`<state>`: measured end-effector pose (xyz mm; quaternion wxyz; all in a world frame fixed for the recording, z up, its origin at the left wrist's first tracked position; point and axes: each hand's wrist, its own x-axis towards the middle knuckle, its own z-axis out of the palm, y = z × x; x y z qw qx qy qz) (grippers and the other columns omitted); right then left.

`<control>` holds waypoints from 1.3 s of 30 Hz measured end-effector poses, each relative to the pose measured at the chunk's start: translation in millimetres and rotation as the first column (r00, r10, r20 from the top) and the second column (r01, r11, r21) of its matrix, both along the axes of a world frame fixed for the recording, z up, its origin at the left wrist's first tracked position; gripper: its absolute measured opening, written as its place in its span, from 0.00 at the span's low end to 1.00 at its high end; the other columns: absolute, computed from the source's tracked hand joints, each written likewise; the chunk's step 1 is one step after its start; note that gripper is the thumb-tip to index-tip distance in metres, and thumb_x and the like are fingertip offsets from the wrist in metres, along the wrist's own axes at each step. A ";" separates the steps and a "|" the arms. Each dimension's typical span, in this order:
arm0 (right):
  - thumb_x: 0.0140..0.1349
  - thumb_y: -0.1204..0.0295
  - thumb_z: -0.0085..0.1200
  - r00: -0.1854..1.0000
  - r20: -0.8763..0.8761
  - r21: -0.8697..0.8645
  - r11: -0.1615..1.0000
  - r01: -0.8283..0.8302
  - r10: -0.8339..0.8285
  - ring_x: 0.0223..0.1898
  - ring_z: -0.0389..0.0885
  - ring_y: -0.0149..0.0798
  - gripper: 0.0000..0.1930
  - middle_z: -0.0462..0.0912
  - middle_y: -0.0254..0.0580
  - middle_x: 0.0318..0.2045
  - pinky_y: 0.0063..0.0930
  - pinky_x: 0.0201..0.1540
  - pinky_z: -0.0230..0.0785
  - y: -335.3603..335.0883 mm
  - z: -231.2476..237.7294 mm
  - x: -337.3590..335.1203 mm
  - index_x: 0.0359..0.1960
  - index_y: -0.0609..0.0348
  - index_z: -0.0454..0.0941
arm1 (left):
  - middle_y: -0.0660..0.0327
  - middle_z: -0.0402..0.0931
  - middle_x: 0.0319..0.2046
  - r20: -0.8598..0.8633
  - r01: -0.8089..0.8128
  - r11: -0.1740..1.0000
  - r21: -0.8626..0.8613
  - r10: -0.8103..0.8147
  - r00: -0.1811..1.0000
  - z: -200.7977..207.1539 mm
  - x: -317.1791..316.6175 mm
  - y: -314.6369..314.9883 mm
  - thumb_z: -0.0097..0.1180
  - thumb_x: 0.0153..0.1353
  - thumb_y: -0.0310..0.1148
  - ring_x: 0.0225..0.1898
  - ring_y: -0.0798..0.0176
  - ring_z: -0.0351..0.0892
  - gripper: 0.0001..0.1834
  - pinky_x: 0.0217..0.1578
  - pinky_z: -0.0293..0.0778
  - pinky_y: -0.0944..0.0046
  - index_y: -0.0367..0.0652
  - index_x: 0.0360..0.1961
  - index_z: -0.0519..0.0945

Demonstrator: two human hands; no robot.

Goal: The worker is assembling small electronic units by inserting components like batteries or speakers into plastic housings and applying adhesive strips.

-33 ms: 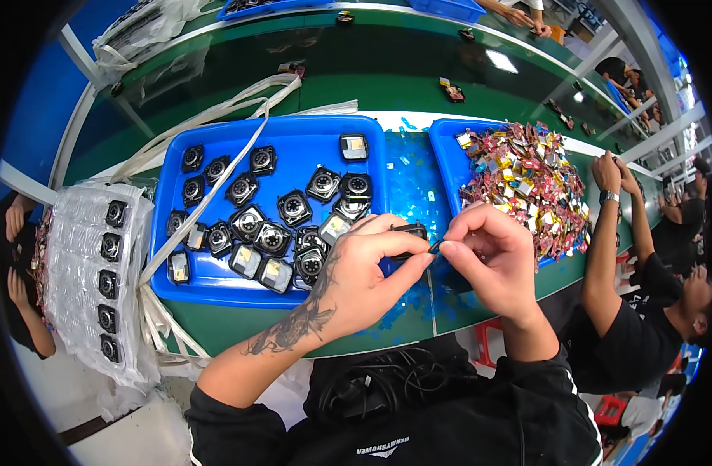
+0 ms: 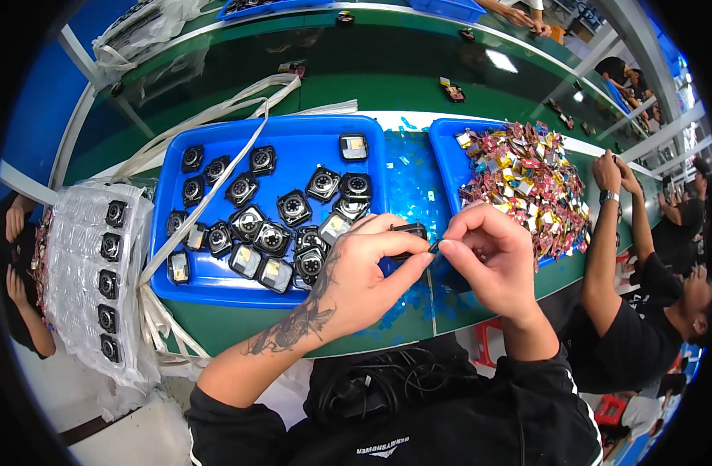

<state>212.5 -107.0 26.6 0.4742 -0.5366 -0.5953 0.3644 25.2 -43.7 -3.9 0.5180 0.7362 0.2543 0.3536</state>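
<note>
Watch casing (image 2: 413, 230) in the left hand (image 2: 365, 273) is black, partly hidden.

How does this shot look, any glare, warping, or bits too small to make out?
Head view: a bright patch glares on the green surface; head view: the blue tray's edges bow and the corners go black; head view: details of the black piece in the left hand are too small to read.

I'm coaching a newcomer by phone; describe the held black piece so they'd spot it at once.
Find the blue tray holding many black cases. At its near right corner is the left hand, with the black piece in its grip. Unlike the cases lying in the tray, it is held.
</note>
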 end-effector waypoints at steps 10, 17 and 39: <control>0.49 0.88 0.59 0.822 0.547 0.422 0.900 -0.106 -0.160 0.28 0.78 0.47 0.11 0.76 0.45 0.28 0.34 0.28 0.71 -10.3 -4.3 -21.7 0.32 0.65 0.72 | 0.58 0.78 0.29 0.050 -0.035 0.992 -0.125 0.042 0.998 4.1 0.0 4.2 0.61 0.57 0.25 0.35 0.65 0.76 0.05 0.38 0.71 0.66 0.34 0.33 0.82; 0.56 0.84 0.55 0.885 0.460 0.088 0.996 0.032 -0.069 0.35 0.80 0.44 0.15 0.81 0.47 0.33 0.33 0.37 0.73 -5.5 3.8 -2.0 0.46 0.64 0.79 | 0.62 0.79 0.25 0.134 0.013 0.955 -0.298 0.029 0.991 8.0 -1.7 7.0 0.60 0.58 0.24 0.31 0.70 0.74 0.04 0.39 0.68 0.67 0.33 0.31 0.82; 0.56 0.80 0.62 0.983 0.116 0.173 0.972 -0.159 0.140 0.33 0.84 0.38 0.05 0.84 0.43 0.32 0.25 0.34 0.76 -10.8 5.7 -17.7 0.35 0.63 0.82 | 0.57 0.80 0.39 0.288 -0.249 0.789 -0.562 0.469 0.835 8.5 -0.6 11.4 0.60 0.62 0.23 0.39 0.69 0.79 0.15 0.44 0.75 0.70 0.29 0.49 0.78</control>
